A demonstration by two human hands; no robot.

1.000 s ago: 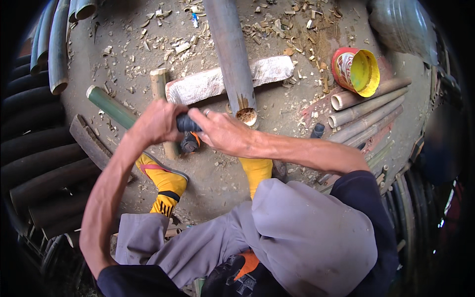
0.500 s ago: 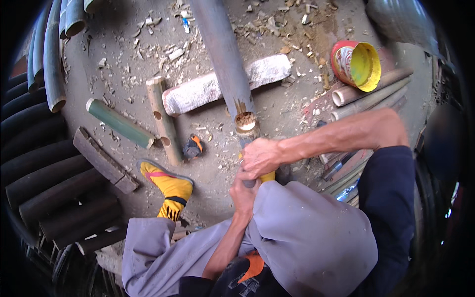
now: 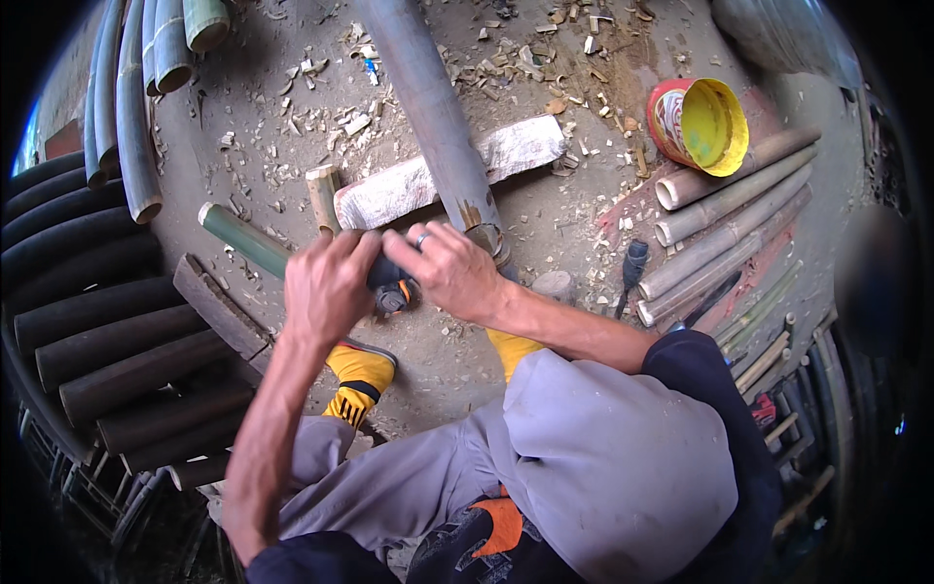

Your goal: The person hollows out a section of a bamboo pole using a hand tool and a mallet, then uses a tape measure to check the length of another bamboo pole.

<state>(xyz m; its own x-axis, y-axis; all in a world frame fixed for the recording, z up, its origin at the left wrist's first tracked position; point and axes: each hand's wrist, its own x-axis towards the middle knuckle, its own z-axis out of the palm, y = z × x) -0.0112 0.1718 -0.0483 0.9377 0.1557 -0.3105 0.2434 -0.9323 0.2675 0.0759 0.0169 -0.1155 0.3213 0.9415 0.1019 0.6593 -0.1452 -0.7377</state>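
Note:
My left hand (image 3: 331,287) and my right hand (image 3: 449,273), with a ring on one finger, are close together left of the pole's near end. Both have curled fingers around something dark (image 3: 382,272), mostly hidden between them. Just below lies a small black and orange object (image 3: 393,296), partly covered by my hands. A thick grey-brown bamboo pole (image 3: 423,97), with a cut opening near its close end, rests across a whitish log (image 3: 389,191). Behind my left hand, a short bamboo piece (image 3: 323,195) and a green bamboo piece (image 3: 243,238) are partly hidden.
A red and yellow bucket (image 3: 671,122) lies tipped at the right, beside several bamboo lengths (image 3: 725,243). A dark-handled tool (image 3: 633,265) and a stump (image 3: 556,284) are nearby. Dark bamboo lengths (image 3: 126,341) line the left; wood chips litter the floor.
Both hands have left the rod-like tool handle they gripped at the pole's near end and moved left and forward, above the black and orange object. The view has shifted slightly.

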